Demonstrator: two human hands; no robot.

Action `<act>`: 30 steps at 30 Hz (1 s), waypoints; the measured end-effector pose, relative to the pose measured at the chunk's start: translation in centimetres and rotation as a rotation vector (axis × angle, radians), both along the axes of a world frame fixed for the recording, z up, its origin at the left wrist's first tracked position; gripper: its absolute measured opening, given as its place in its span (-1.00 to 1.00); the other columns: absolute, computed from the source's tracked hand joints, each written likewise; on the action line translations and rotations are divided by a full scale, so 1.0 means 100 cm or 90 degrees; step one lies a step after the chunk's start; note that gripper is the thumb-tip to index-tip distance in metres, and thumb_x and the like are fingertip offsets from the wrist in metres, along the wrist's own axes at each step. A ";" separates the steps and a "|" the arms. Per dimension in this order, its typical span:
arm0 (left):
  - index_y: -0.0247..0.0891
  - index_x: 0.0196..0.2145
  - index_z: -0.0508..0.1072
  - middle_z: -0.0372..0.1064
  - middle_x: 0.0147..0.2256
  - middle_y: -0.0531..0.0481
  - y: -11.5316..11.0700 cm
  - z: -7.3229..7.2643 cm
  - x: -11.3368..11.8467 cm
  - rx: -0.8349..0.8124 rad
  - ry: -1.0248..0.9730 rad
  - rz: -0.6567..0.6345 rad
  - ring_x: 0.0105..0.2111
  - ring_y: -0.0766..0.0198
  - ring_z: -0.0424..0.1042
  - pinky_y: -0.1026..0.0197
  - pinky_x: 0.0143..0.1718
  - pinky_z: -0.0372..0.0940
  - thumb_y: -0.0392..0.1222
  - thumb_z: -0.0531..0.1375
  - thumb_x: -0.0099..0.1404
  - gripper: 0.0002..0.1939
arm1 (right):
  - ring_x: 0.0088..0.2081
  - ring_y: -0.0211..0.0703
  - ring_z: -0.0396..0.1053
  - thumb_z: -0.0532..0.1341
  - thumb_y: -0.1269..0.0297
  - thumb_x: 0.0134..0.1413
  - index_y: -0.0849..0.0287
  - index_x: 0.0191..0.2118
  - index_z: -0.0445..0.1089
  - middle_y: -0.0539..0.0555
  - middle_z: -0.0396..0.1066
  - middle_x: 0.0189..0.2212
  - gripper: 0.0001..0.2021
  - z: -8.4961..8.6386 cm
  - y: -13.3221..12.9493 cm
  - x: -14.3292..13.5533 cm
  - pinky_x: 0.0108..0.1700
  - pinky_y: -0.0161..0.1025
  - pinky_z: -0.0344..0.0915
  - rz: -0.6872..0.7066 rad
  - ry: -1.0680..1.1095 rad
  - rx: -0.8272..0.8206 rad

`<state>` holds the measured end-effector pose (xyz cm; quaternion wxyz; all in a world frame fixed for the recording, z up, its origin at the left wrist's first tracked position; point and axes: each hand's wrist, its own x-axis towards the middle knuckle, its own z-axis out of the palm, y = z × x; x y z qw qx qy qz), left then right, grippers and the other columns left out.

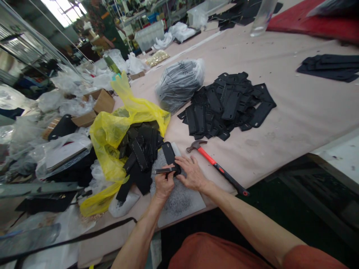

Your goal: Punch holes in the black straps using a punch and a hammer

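Note:
My left hand (164, 184) is closed round a dark metal punch (165, 170), whose bar points left over the work board. Beneath it lies a flat black strip (168, 153) with rounded corners and a slot at its far end. My right hand (193, 173) rests beside the punch, fingers stretched out, the tips touching the strip's near end. That near end is partly hidden by my hands. Under both is a pale, speckled board (179, 203). A claw hammer (214, 163) with a red and black handle lies to the right of my right hand.
Left of the board, a yellow plastic bag (108, 130) spills black strips (140, 151). Beyond are a heap of black pieces (224, 104) and a filled clear bag (181, 84). Cardboard boxes (102, 101) and plastic bags crowd the left. A person (105, 26) stands in the background.

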<state>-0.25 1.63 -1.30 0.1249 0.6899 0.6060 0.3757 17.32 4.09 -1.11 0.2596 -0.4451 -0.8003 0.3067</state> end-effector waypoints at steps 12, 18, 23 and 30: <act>-0.25 -0.13 0.49 0.54 -0.17 -0.13 0.003 0.013 0.015 -0.093 0.081 0.016 -0.13 0.08 0.52 0.06 -0.09 0.42 -0.31 0.09 0.29 -0.76 | 0.26 0.09 0.07 0.15 0.32 0.14 0.18 0.23 0.17 0.20 0.19 0.24 -0.48 0.012 0.002 0.018 0.25 0.14 -0.03 -0.005 -0.014 0.058; -0.24 -0.18 0.47 0.54 -0.21 -0.11 0.001 0.016 0.016 -0.114 0.082 0.028 -0.16 0.08 0.53 0.08 -0.11 0.41 -0.34 0.11 0.26 -0.80 | -0.04 0.12 0.28 0.18 0.30 0.13 0.25 0.05 0.28 0.29 0.33 -0.06 -0.64 0.022 -0.008 0.091 -0.04 -0.05 0.21 -0.249 -0.258 0.037; -0.24 -0.20 0.44 0.53 -0.25 -0.12 0.000 0.027 0.020 -0.165 0.114 0.031 -0.19 0.07 0.52 0.10 -0.16 0.37 -0.35 0.11 0.26 -0.83 | -0.39 -0.13 0.30 0.14 0.34 0.10 0.17 -0.30 0.24 0.06 0.28 -0.43 -0.95 0.023 -0.017 0.108 -0.34 -0.22 0.20 -0.252 -0.203 -0.254; -0.21 -0.21 0.41 0.52 -0.29 -0.09 -0.003 0.037 0.023 -0.187 0.115 0.049 -0.23 0.08 0.53 0.16 -0.23 0.32 -0.34 0.13 0.27 -0.85 | -0.70 -0.42 0.05 0.15 0.26 0.06 0.14 -0.31 0.19 -0.15 0.15 -0.58 -0.88 0.027 -0.038 0.091 -0.67 -0.42 0.04 -0.238 0.379 -0.828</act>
